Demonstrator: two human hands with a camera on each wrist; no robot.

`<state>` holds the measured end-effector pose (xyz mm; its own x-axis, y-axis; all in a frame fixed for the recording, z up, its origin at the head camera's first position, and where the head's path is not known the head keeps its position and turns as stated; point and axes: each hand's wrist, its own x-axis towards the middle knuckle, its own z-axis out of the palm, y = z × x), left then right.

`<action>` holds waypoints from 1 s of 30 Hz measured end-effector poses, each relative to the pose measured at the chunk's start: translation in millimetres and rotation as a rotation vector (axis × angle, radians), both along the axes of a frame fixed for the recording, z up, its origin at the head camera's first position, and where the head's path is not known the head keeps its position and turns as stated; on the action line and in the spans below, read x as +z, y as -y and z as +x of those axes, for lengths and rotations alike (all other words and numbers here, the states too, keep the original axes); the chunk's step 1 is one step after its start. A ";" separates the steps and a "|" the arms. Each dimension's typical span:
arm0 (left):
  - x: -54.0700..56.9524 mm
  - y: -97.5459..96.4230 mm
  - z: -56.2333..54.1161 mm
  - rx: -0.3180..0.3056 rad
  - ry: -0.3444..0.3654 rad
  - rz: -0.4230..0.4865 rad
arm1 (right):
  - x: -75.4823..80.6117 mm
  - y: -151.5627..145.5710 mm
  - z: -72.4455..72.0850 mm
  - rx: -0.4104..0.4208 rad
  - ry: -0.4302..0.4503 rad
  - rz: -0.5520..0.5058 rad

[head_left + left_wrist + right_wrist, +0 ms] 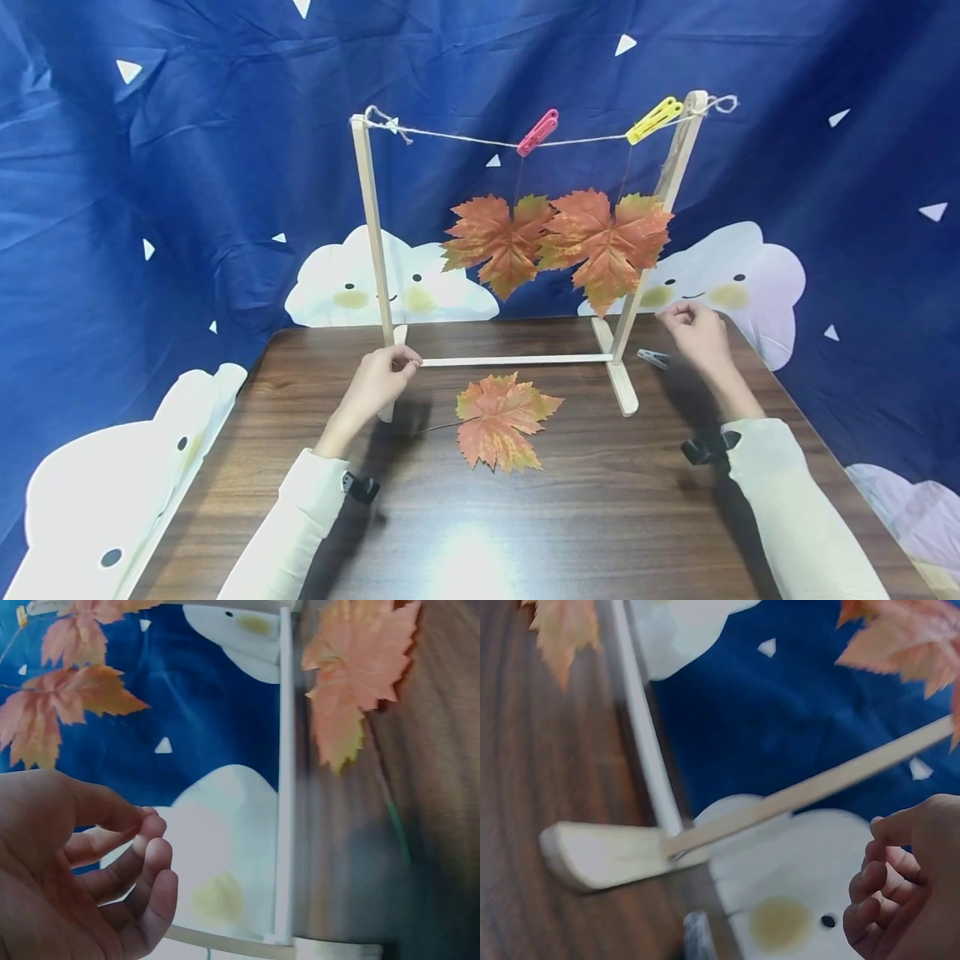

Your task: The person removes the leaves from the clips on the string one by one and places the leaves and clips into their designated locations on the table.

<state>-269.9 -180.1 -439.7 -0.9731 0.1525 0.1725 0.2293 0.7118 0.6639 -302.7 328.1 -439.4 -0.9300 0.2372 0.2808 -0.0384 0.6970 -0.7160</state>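
Observation:
Two orange maple leaves hang from a string (pixel 457 136) on a wooden frame (pixel 372 225). A pink clothespin (pixel 537 133) stands over the left hanging leaf (pixel 501 242), a yellow clothespin (pixel 654 122) over the right one (pixel 606 242). A third maple leaf (pixel 504 421) lies on the table, its stem pointing left. My left hand (pixel 381 379) is by the frame's left post, fingers loosely bent and nothing seen between them. Beside the right post, my right hand (pixel 697 333) hovers with loosely curled fingers, holding nothing visible. A greyish clothespin (pixel 653 358) lies beneath it.
The frame's right foot (pixel 617 371) and its low crossbar (pixel 517 361) rest near the back of the brown wooden table (pixel 570 517). Behind hangs a blue cloth (pixel 225 100) printed with clouds and white triangles.

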 end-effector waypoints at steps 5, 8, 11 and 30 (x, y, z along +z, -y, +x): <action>15.4 -2.8 -1.8 -0.018 -0.035 0.020 | 25.6 11.2 7.7 0.024 -0.042 -0.070; 21.7 -6.3 -3.4 -0.024 -0.058 0.030 | 38.3 17.2 12.1 0.045 -0.071 -0.124; 28.3 -11.1 -3.6 -0.032 -0.074 0.043 | 50.3 23.4 16.5 0.049 -0.108 -0.162; 89.5 -46.7 -9.1 -0.103 -0.172 0.150 | 115.2 76.8 34.4 0.234 -0.216 -0.210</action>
<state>-279.1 -133.4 -350.3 -0.9081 0.2094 0.3626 0.4143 0.5755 0.7051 -268.3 251.3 -324.2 -0.8907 0.0987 0.4438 -0.3445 0.4904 -0.8005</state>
